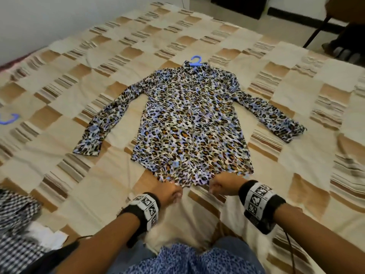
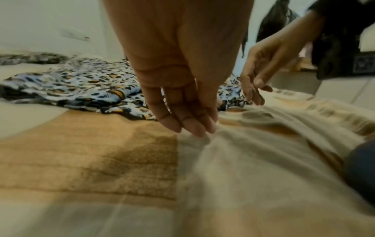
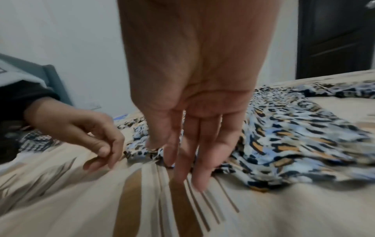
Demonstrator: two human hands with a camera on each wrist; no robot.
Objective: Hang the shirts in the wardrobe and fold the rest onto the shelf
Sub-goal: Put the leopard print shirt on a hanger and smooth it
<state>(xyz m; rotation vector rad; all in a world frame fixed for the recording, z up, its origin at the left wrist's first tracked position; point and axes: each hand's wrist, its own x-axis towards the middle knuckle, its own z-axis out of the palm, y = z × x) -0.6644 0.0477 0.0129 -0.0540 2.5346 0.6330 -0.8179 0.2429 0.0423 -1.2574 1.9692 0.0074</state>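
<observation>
- A leopard-print shirt [image 1: 189, 119] in blue, tan and black lies flat on the bed, front up, both sleeves spread out to the sides, collar at the far end and hem nearest the person.
- A blue hanger [image 1: 196, 61] shows at the collar, its hook poking out beyond the neck.
- The bed is covered by a patchwork bedspread [image 1: 296, 91] of cream, tan and striped squares.
- The left hand [image 1: 170, 191] sits at the near hem, left of the shirt's middle; from the left wrist view its fingers [image 2: 182, 118] hang straight down and close together, tips touching the bedspread just in front of the hem, holding nothing.
- The right hand [image 1: 222, 185] is at the hem just right of the middle, close beside the left one; in the right wrist view its fingers [image 3: 201, 157] point down, loosely spread, and its thumb and forefinger meet at the hem edge, though blur leaves it unclear whether they pinch the cloth or only touch it.
- The shirt thus stretches away from both hands, its bottom edge directly at the fingertips.
- A second blue hanger [image 1: 9, 118] lies near the left edge of the bed, well apart from the shirt.
- A black-and-white checked garment [image 1: 13, 214] is bunched at the near left corner.
</observation>
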